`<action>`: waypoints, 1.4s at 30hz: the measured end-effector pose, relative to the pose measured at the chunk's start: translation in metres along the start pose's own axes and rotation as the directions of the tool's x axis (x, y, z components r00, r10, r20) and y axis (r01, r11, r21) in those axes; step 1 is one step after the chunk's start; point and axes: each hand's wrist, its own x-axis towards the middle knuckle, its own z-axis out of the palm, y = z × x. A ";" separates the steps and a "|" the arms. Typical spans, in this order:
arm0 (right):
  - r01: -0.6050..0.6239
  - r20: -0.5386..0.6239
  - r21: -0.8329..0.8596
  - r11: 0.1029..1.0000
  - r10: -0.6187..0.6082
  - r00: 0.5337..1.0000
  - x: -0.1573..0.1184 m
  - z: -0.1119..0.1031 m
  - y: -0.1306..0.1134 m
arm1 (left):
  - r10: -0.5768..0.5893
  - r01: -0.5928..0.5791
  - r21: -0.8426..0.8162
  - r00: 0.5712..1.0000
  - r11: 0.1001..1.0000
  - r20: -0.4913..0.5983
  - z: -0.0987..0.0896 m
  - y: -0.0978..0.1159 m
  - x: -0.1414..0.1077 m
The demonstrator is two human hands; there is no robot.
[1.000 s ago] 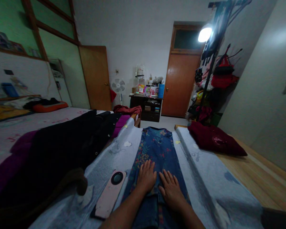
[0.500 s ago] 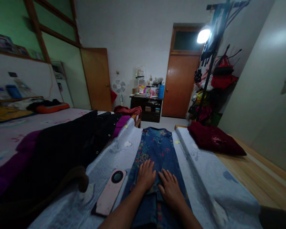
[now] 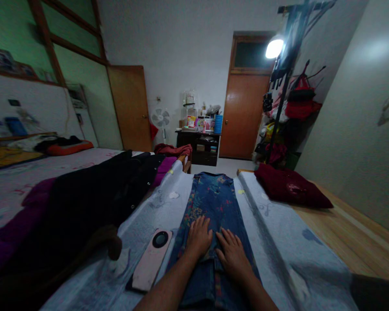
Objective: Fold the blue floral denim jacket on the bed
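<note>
A dark blue patterned garment (image 3: 214, 203), folded into a long narrow shape, lies flat on a pale blue printed sheet (image 3: 275, 242). My left hand (image 3: 199, 237) rests palm down on its left part with the fingers stretched out. Beside it, my right hand (image 3: 232, 250) lies flat on the cloth, fingers slightly spread. Both hands touch the garment near its middle, a small gap between them, and neither grasps anything. Left of my left forearm is a pink phone (image 3: 151, 261) with a round black camera, lying on the sheet.
A black garment (image 3: 97, 198) over purple cloth covers the left side. At the right, a folded maroon garment (image 3: 291, 185) sits by a wooden board (image 3: 330, 229). Farther off stand a dark cabinet (image 3: 197, 149), a fan (image 3: 161, 119) and a pole rack (image 3: 280, 103) with hanging bags.
The hands stay flat in nearly the same place on the garment. The whole view has shifted very slightly.
</note>
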 end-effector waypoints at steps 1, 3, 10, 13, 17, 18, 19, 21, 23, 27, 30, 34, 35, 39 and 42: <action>0.002 0.000 0.002 1.000 -0.002 1.000 0.000 -0.001 0.000 | 0.003 -0.003 0.001 1.000 1.000 -0.002 0.000 0.000 0.000; 0.006 -0.004 0.003 1.000 -0.006 1.000 -0.001 -0.001 -0.001 | 0.006 -0.006 0.003 1.000 1.000 -0.008 -0.002 0.001 -0.001; 0.032 -0.049 0.015 0.999 -0.032 0.998 0.001 0.004 0.003 | 0.020 -0.020 -0.015 0.999 1.000 -0.036 -0.004 0.002 -0.003; 0.061 -0.071 0.046 0.997 -0.058 0.996 0.001 0.008 0.008 | 0.014 -0.015 -0.021 0.999 1.000 -0.036 -0.002 0.001 -0.002; 0.142 -0.082 0.116 0.983 -0.133 0.988 0.000 0.011 0.018 | 0.004 -0.005 -0.029 1.000 1.000 -0.022 -0.002 0.000 -0.002; 0.169 -0.087 0.135 0.976 -0.158 0.984 0.000 0.012 0.021 | 0.005 -0.005 -0.028 1.000 1.000 -0.022 -0.002 0.001 -0.002; 0.196 -0.090 0.154 0.968 -0.184 0.979 -0.001 0.012 0.023 | 0.006 -0.007 -0.027 1.000 1.000 -0.025 -0.003 0.001 -0.002; 0.245 -0.080 0.203 0.948 -0.234 0.969 -0.003 0.010 0.026 | 0.011 -0.012 -0.023 1.000 1.000 -0.027 -0.004 0.001 -0.002; 0.266 -0.057 0.266 0.926 -0.261 0.964 -0.005 0.007 0.027 | 0.009 -0.010 -0.020 1.000 1.000 -0.024 -0.004 0.002 -0.002; 0.252 -0.056 0.353 0.901 -0.248 0.967 -0.002 -0.004 0.020 | 0.002 -0.003 -0.021 1.000 1.000 -0.013 -0.005 0.003 -0.002; 0.206 -0.119 0.349 0.914 -0.175 0.977 0.004 -0.008 0.008 | 0.010 -0.010 -0.041 1.000 0.999 -0.002 -0.009 0.003 -0.002; 0.213 -0.285 0.318 0.924 -0.121 0.951 0.008 0.006 -0.005 | 0.000 0.003 -0.120 1.000 0.993 0.025 -0.015 0.000 0.000; 0.231 -0.309 0.307 0.923 -0.133 0.942 0.008 0.011 -0.007 | -0.003 0.007 -0.146 1.000 0.989 0.031 -0.016 -0.001 0.000; 0.273 -0.342 0.280 0.920 -0.170 0.924 0.004 0.025 -0.005 | -0.012 0.019 -0.209 0.999 0.978 0.034 -0.016 -0.005 0.002; 0.281 -0.332 0.282 0.917 -0.181 0.926 0.002 0.027 -0.001 | -0.013 0.014 -0.208 1.000 0.978 0.006 -0.015 -0.005 0.002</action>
